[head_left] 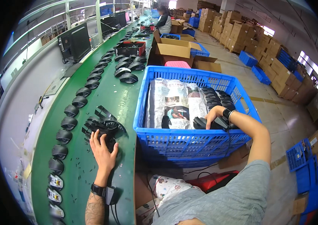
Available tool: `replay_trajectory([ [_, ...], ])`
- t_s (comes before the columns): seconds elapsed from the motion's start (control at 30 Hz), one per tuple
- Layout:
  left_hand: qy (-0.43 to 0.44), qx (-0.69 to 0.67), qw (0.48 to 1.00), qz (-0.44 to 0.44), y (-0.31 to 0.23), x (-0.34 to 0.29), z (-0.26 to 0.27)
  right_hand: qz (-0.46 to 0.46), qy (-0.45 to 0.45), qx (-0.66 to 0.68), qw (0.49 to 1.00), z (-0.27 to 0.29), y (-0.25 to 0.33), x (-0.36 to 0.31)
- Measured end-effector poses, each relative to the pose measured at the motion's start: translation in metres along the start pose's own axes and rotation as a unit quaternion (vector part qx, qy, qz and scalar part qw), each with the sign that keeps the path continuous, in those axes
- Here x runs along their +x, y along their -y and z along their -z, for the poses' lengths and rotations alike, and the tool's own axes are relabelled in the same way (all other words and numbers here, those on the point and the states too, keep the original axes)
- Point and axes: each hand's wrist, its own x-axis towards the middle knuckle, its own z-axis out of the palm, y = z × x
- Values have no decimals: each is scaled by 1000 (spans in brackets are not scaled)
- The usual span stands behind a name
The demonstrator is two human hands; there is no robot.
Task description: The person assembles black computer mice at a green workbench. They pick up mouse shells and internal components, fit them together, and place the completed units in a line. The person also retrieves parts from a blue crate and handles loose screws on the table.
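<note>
On the green workbench my left hand [104,152] lies with its fingers spread, the fingertips touching the near edge of a heap of black plastic parts [104,125]. Nothing shows in its grasp. My right hand [216,113] reaches into the blue plastic crate [189,139]. Its fingers curl down around the right end of a black computer mouse shell [199,123], and part of the grip is hidden behind the hand. Newspaper [159,101] lines the crate, and black mouse shells [213,98] stand in rows at its right side.
A long curved row of black mouse shells [64,136] runs along the bench; the nearest ones [55,196] show pale insides. Further up are a cluster of shells [128,78] and a red-and-black bin [130,48]. Cardboard boxes [174,49] and a person [163,23] are beyond.
</note>
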Motion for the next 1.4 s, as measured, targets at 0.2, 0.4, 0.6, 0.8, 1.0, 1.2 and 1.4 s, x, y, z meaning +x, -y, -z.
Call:
replay_trajectory([
  [0.2,-7,-3,1000,-5,1,0,-2,-24,-36,19,999,-1,-10,6],
  [0.4,-4,-3,1000,-5,0,1,-3,36,-58,-16,998,-2,-9,-11],
  [0.6,-20,-8,1000,-18,0,2,0,36,-243,28,969,38,-19,-72],
  [0.8,-38,-23,998,-48,-3,5,5,496,-223,236,805,19,78,-119],
  [1.0,-74,-12,994,-81,-2,-10,16,568,-268,86,774,7,266,-73],
  [1.2,-14,-4,999,-35,6,-32,8,443,-435,-138,771,34,372,41],
  [1.4,-18,5,999,32,9,-53,23,287,-395,-232,841,-4,410,49],
])
